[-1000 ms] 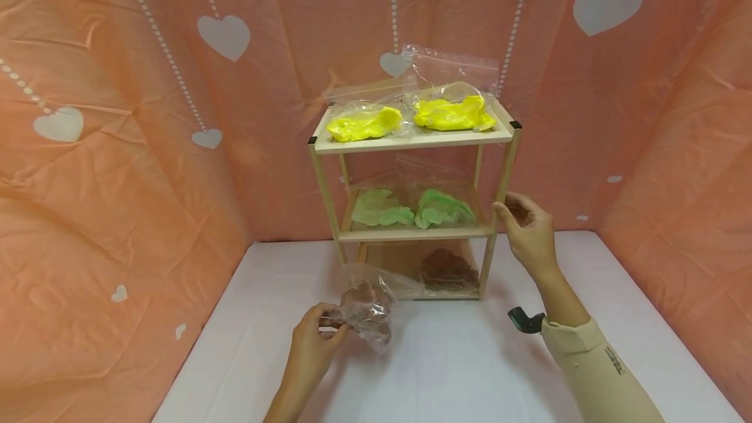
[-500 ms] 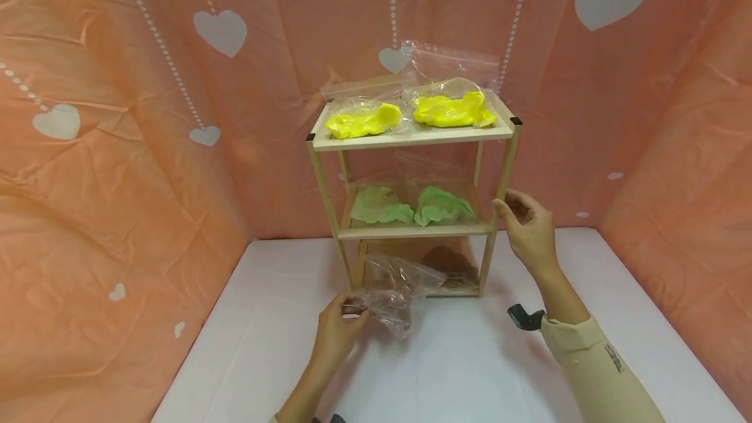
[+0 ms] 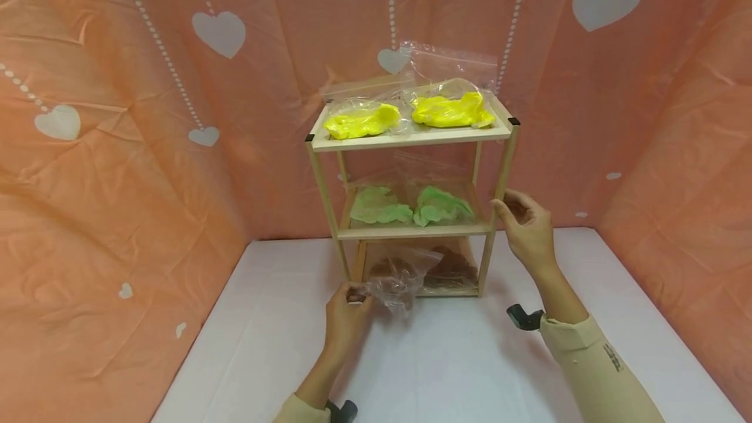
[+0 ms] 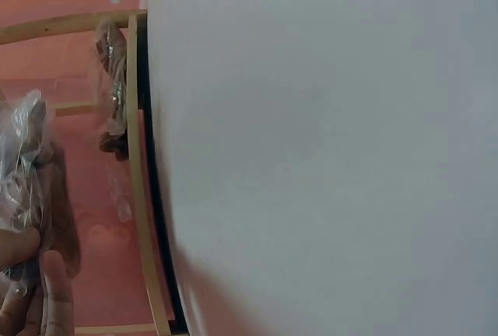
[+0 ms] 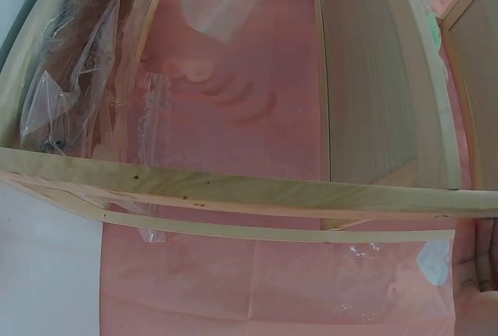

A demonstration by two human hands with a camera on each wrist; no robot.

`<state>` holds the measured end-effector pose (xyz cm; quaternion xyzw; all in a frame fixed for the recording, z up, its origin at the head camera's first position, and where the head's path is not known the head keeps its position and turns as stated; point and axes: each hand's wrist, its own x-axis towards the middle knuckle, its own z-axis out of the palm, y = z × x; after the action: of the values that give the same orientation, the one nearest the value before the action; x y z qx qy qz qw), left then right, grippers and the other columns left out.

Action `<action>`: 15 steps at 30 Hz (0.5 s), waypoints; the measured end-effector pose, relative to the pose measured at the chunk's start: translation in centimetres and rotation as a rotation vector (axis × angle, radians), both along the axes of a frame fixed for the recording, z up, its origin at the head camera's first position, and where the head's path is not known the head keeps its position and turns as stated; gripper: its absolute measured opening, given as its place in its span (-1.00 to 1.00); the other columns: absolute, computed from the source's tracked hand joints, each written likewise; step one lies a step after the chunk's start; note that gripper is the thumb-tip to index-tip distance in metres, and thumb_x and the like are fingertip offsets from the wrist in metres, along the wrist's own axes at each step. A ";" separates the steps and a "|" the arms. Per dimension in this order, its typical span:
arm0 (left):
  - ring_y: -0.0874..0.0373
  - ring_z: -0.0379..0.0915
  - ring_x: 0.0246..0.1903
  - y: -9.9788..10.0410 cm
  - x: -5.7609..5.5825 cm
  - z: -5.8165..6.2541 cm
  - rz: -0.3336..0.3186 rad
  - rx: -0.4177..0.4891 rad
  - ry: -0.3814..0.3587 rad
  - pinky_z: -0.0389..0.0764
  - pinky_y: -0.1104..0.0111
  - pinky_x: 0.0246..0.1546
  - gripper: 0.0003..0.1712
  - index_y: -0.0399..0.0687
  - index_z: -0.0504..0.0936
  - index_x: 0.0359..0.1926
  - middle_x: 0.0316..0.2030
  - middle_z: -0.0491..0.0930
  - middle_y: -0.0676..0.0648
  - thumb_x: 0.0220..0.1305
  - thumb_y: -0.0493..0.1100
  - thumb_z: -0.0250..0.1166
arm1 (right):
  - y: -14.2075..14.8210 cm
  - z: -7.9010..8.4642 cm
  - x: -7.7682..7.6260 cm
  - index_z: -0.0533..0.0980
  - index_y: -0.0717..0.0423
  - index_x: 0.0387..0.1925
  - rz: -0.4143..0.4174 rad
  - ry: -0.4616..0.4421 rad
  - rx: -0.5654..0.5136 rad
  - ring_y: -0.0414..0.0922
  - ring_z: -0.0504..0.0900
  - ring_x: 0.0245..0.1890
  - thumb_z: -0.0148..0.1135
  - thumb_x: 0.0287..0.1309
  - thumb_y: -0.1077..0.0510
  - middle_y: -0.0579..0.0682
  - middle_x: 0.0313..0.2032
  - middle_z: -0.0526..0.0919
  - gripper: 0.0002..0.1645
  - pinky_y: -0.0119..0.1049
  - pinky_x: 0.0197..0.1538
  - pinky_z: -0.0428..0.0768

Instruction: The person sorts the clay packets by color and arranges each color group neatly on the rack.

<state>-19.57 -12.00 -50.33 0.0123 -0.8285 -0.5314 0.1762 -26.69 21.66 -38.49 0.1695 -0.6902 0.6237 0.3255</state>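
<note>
At the lower left of a three-tier wooden shelf (image 3: 411, 143), my left hand (image 3: 343, 318) pinches the edge of a clear plastic bag (image 3: 398, 287) with a brown lump in it. The bag overlaps the front of the bottom tier in the head view. In the left wrist view, the thumb and fingers (image 4: 58, 293) are at the end of this bag (image 4: 22, 165). My right hand (image 3: 529, 230) grips the shelf's right front post (image 3: 504, 168) between thumb and fingers. A second bagged brown lump (image 3: 451, 266) lies on the bottom tier at the right.
Two zip bags of bright yellow soft material (image 3: 452, 111) lie on the top tier. Two bags of pale green material (image 3: 442, 206) are on the middle tier. The shelf stands on a white tabletop (image 3: 446, 364), before a pink curtain with hearts (image 3: 270, 149).
My left hand has moved right and forward with the bagged brown lump, from in front of the shelf to its bottom tier. The right hand stays on the post.
</note>
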 end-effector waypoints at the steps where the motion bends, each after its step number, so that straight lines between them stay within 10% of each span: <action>1: 0.01 0.75 -0.22 0.1 -0.2 0.0 0.011 0.005 0.002 0.77 0.36 -0.27 -0.78 -0.24 0.71 -0.07 -0.28 0.78 -0.14 0.27 -0.39 0.49 | 0.0 0.0 0.0 0.66 0.51 0.05 0.002 0.001 -0.003 -0.32 0.71 -0.19 0.43 0.42 0.22 -0.11 -0.18 0.76 -0.62 -0.58 -0.04 0.67; 15: 0.07 0.68 -0.37 1.5 -2.1 0.8 0.074 -0.004 0.064 0.74 0.40 -0.42 -0.81 -0.32 0.70 -0.10 -0.36 0.73 -0.17 0.28 -0.43 0.47 | 0.0 -0.2 -0.2 0.68 0.48 0.03 0.002 0.009 -0.006 -0.32 0.72 -0.20 0.42 0.40 0.29 -0.15 -0.20 0.76 -0.69 -0.57 -0.05 0.68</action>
<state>-21.69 -10.50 -49.57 0.0257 -0.8226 -0.5228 0.2221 -26.88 21.67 -38.65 0.1721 -0.6865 0.6255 0.3286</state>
